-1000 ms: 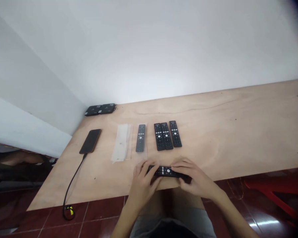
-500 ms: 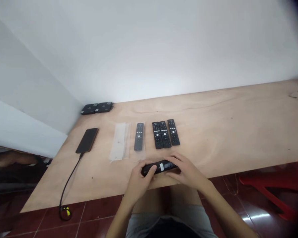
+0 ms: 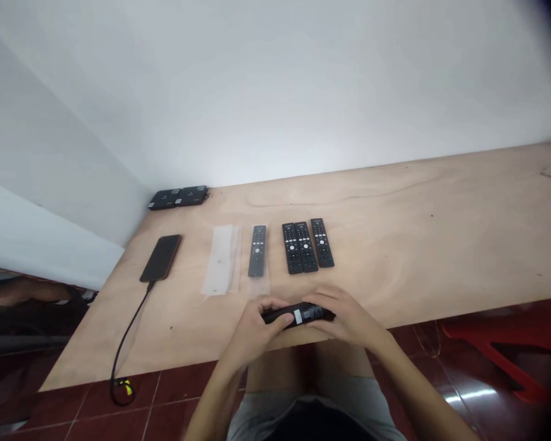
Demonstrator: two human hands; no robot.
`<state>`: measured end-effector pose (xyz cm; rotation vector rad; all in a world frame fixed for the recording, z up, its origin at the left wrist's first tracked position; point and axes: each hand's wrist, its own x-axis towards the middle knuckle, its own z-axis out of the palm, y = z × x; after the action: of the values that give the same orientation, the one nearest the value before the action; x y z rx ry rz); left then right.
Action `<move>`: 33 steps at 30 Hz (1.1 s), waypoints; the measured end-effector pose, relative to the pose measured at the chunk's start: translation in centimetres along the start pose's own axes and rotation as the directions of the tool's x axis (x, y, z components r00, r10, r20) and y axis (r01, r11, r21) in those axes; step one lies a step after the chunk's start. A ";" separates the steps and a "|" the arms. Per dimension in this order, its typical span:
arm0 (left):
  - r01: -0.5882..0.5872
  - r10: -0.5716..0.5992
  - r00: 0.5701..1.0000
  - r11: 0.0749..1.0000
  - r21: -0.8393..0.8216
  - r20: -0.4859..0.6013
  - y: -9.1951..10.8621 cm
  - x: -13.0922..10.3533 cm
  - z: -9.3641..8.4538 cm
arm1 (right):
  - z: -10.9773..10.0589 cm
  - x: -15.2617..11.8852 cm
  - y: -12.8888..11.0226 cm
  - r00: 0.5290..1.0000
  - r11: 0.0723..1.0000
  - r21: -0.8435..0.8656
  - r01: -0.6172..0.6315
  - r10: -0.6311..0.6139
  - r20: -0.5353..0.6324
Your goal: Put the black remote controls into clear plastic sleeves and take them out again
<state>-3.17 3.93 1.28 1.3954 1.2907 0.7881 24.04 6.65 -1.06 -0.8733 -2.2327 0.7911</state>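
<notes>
Between both hands, close to the table's front edge, is a black remote control [image 3: 308,313] with its labelled back facing up. My left hand [image 3: 258,324] is closed round its left end, thumb across the back. My right hand [image 3: 344,315] grips the right end, its fingers partly hiding it. Just beyond the hands, two black remotes [image 3: 299,248] lie side by side, with a third remote [image 3: 322,243] slightly apart on their right. To their left, another remote [image 3: 257,251] lies in a clear plastic sleeve. Flat white plastic sleeves [image 3: 220,260] are left of that.
A dark phone [image 3: 161,258] lies on the left of the wooden table [image 3: 417,245], its black cable [image 3: 127,340] hanging over the front edge. Two black boxes [image 3: 179,197] sit in the back left corner against the wall. A red chair [image 3: 500,349] stands at the right.
The right thumb and fingers have shifted slightly on the remote, and more of its printed label shows. The left thumb has moved a little towards the label. The view has shifted slightly.
</notes>
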 end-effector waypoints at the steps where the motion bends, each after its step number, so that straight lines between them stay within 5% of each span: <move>1: 0.002 -0.002 1.000 1.000 0.007 0.008 0.0 0.1 0.0 | 0.0 0.0 0.0 1.000 1.000 0.006 0.003 -0.003 0.000; 7: 0.026 -0.027 0.998 0.999 -0.026 -0.055 -0.1 0.1 0.5 | -0.2 -0.2 0.1 0.999 0.999 0.035 0.015 -0.013 -0.052; 17: 0.118 -0.100 0.990 0.971 -0.208 0.094 0.1 -0.1 0.0 | -0.2 -0.2 -0.2 0.999 0.999 0.042 0.005 -0.004 -0.032; 21: -0.027 0.023 0.998 0.997 -0.066 -0.058 -0.6 0.2 0.2 | -0.3 -0.2 -0.3 0.999 0.999 0.038 -0.033 0.034 -0.032; 24: -0.189 0.215 0.962 0.969 0.162 -0.169 -1.1 0.1 0.1 | -0.3 -0.2 -0.2 0.998 0.998 0.025 -0.051 0.052 -0.039; 28: -0.296 0.343 0.938 0.876 0.380 -0.060 -1.7 -0.6 -1.0 | -0.2 -0.2 0.0 0.998 0.999 0.007 -0.053 0.054 -0.036; 33: -0.334 0.350 0.936 0.847 0.413 0.039 -2.0 -1.3 -2.0 | -0.1 -0.2 0.0 0.998 0.999 0.007 -0.046 0.046 -0.038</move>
<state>-5.89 2.94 0.11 2.0044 1.3035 0.8059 24.20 6.54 -1.05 -0.9324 -2.1824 0.7959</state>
